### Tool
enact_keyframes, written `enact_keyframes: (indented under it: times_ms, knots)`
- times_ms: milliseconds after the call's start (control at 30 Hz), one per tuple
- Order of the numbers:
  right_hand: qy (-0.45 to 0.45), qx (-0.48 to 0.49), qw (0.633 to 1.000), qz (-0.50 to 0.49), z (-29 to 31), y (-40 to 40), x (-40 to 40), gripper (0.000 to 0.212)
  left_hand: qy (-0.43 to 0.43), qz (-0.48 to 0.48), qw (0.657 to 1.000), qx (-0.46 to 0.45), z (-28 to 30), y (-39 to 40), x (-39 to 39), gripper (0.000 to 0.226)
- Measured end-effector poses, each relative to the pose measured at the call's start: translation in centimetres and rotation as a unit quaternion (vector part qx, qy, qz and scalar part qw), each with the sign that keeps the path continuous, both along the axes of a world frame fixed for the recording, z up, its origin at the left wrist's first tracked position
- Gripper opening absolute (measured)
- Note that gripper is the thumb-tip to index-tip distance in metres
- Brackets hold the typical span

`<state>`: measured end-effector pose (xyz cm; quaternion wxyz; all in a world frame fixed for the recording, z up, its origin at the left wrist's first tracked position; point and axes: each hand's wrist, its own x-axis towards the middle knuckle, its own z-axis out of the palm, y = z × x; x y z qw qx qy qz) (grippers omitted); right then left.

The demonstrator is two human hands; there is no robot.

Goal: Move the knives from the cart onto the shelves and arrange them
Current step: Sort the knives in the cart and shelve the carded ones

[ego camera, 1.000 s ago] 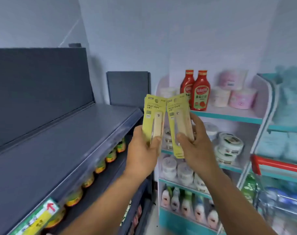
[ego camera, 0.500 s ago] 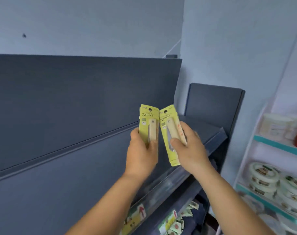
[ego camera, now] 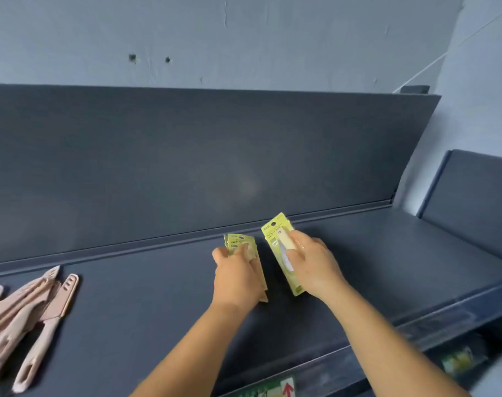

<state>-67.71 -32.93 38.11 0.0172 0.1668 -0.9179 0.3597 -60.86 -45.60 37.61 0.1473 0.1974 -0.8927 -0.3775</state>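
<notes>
Left hand (ego camera: pixel 235 277) grips several carded knives (ego camera: pixel 242 245), right hand (ego camera: pixel 315 263) grips 1 carded knife (ego camera: pixel 281 247), both low over the dark shelf (ego camera: pixel 158 296); pink knives (ego camera: pixel 29 308) lie left, grey wall (ego camera: pixel 244 38) behind.

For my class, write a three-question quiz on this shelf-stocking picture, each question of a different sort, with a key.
1. True or false: each hand holds yellow-green knife packs at the dark shelf.
2. Which hand holds the pack that reaches nearer the shelf's back panel?
A. left hand
B. right hand
3. Fill in: the loose pink knives lie at the shelf's ____ end.

Key:
1. True. The left hand's packs form a small stack; the right hand's pack shows a cream handle.
2. B
3. left
</notes>
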Motion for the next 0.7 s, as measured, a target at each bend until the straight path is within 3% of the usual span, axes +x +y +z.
enact_keyframes:
  times_ms: [67, 200, 333, 567, 700]
  knots:
    - [0.006, 0.041, 0.999, 0.000, -0.6, -0.2, -0.8, 0.040, -0.042, 0.011, 0.997, -0.059, -0.5, 0.0, -0.1, 0.028]
    - [0.005, 0.131, 0.991, 0.024, -1.5, -0.6, -1.6, 0.043, -0.145, -0.013, 0.963, -0.229, -1.6, 0.3, -0.2, 0.053]
    - [0.000, 0.182, 0.982, 0.055, -1.9, -0.6, -1.8, 0.048, -0.177, -0.025, 0.960, -0.217, -2.5, 0.4, -0.6, 0.064]
    - [-0.002, 0.174, 0.983, 0.062, -1.7, -0.4, -1.7, 0.047, -0.161, -0.012, 0.960, -0.228, -2.4, 0.4, -0.5, 0.062]
    - [0.046, 0.154, 0.986, 0.034, -0.9, 0.5, -0.6, 0.046, -0.046, -0.018, 0.964, -0.262, -1.4, 1.2, 0.2, 0.046]
